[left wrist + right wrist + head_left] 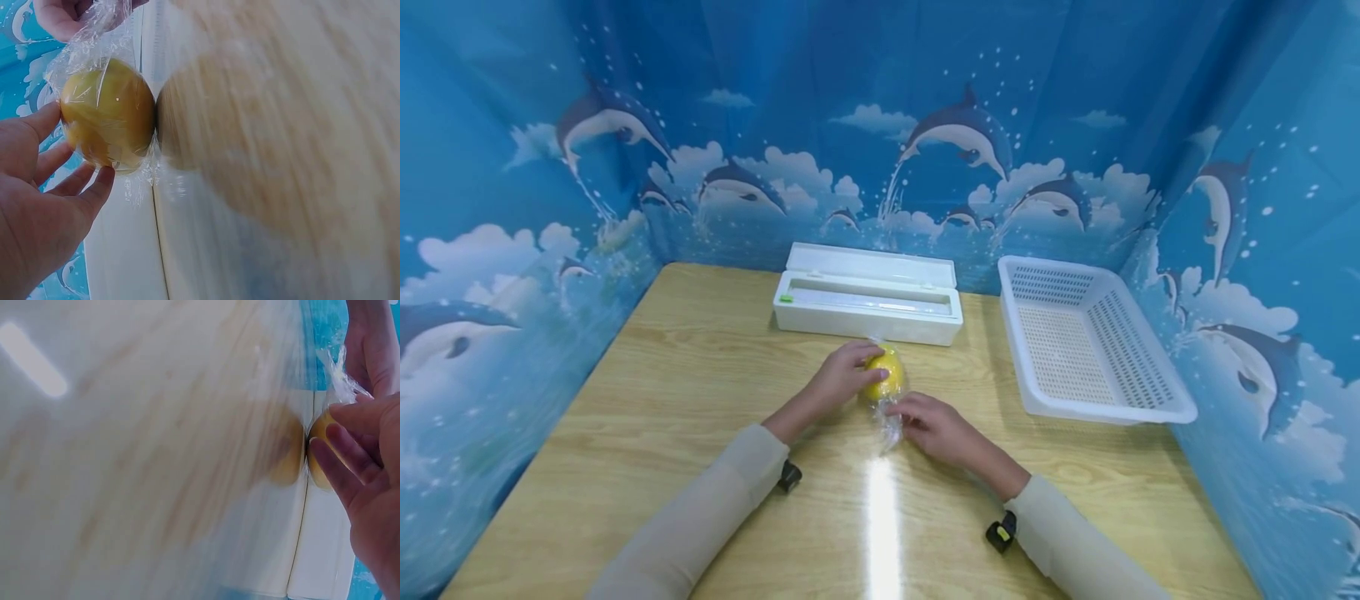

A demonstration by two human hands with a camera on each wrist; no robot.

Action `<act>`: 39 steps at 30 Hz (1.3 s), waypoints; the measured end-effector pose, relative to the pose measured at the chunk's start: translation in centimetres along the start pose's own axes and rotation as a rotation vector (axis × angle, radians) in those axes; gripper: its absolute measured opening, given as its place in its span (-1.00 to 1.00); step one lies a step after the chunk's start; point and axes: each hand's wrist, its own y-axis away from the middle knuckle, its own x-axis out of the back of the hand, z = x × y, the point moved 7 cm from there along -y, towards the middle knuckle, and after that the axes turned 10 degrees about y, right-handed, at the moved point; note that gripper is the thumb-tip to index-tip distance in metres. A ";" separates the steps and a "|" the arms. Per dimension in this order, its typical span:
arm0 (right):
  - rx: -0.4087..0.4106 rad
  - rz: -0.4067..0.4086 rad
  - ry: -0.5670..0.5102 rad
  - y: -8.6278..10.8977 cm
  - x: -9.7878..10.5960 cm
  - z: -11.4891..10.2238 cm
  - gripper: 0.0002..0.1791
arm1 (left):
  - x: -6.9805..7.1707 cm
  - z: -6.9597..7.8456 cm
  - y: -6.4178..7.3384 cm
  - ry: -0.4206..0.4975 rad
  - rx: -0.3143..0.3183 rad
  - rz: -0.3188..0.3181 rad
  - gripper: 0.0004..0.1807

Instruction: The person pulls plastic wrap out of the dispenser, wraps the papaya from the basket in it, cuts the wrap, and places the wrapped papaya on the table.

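A round yellow fruit, wrapped in clear cling film, rests on the table before the person. The left hand holds the fruit from its left side; in the left wrist view its fingertips touch the wrapped fruit. The right hand is at the gathered film on the fruit's near side and pinches it. In the right wrist view, the right hand partly hides the fruit, and a twisted tuft of film stands up between both hands.
Behind the hands stands a long white film dispenser box, its lid raised. A white perforated plastic basket sits at the right. Blue dolphin-print curtains surround the wooden table.
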 end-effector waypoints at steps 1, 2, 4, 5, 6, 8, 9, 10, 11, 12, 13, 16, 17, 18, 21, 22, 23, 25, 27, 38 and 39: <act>-0.003 0.005 0.012 -0.1 0.0 0.0 -0.56 | 0.0 0.0 0.0 0.002 0.001 0.001 -0.43; -0.005 0.010 0.024 -0.1 0.0 0.0 -0.57 | 0.1 0.0 0.0 0.006 0.000 0.002 -0.43; -0.012 0.026 0.061 -0.2 0.1 -0.1 -0.60 | 0.1 0.1 0.0 0.015 -0.004 0.005 -0.44; -0.018 0.038 0.083 -0.3 0.2 -0.1 -0.61 | 0.1 0.0 0.0 0.017 -0.005 0.006 -0.44; -0.023 0.055 0.106 -0.3 0.3 -0.1 -0.65 | 0.1 0.0 0.0 0.021 -0.007 0.009 -0.45; -0.030 0.101 0.151 -0.4 0.7 -0.2 -0.73 | 0.2 0.0 0.0 0.022 -0.007 0.013 -0.45; -0.034 0.127 0.174 -0.5 0.8 -0.3 -0.78 | 0.2 0.0 0.0 0.020 -0.008 0.014 -0.45; -0.038 0.154 0.197 -0.6 1.0 -0.4 -0.82 | 0.1 0.0 0.0 0.019 -0.009 0.016 -0.45; -0.042 0.183 0.212 -0.6 1.3 -0.4 -0.86 | 0.1 0.0 0.0 0.015 -0.009 0.018 -0.45; -0.049 0.207 0.224 -0.7 1.4 -0.4 -0.90 | 0.1 0.0 0.0 0.011 -0.012 0.019 -0.45; -0.064 0.225 0.229 -0.8 1.5 -0.4 -0.91 | 0.1 0.0 0.0 0.010 -0.014 0.020 -0.45; -0.135 0.250 0.204 -1.1 1.7 0.1 -0.93 | 0.1 0.0 0.0 0.010 -0.023 0.026 -0.48; -0.170 0.251 0.183 -1.2 1.7 0.3 -0.92 | 0.2 0.0 0.0 0.008 -0.025 0.028 -0.48; -0.207 0.247 0.158 -1.4 1.6 0.6 -0.91 | 0.2 0.0 -0.1 0.009 -0.028 0.031 -0.49; -0.314 0.240 0.078 -1.6 1.5 1.3 -0.85 | 0.2 0.0 -0.1 0.018 -0.036 0.034 -0.52; -0.344 0.240 0.049 -1.7 1.5 1.5 -0.83 | 0.2 0.0 -0.1 0.023 -0.042 0.034 -0.53; -0.369 0.239 0.022 -1.8 1.5 1.6 -0.80 | 0.2 0.0 -0.1 0.029 -0.045 0.031 -0.53; -0.402 0.243 -0.024 -2.0 1.4 1.9 -0.77 | 0.3 0.0 -0.1 0.051 -0.054 0.025 -0.56; -0.420 0.248 -0.065 -2.3 1.4 2.2 -0.75 | 0.4 -0.2 -0.1 0.078 -0.042 0.021 -0.60; -0.504 0.211 -0.196 -2.9 0.8 3.8 -0.66 | 0.0 -0.5 -0.1 0.082 0.005 -0.066 -0.41; -0.506 0.210 -0.201 -2.9 0.9 3.8 -0.66 | 0.0 -0.6 -0.1 0.076 0.003 -0.067 -0.39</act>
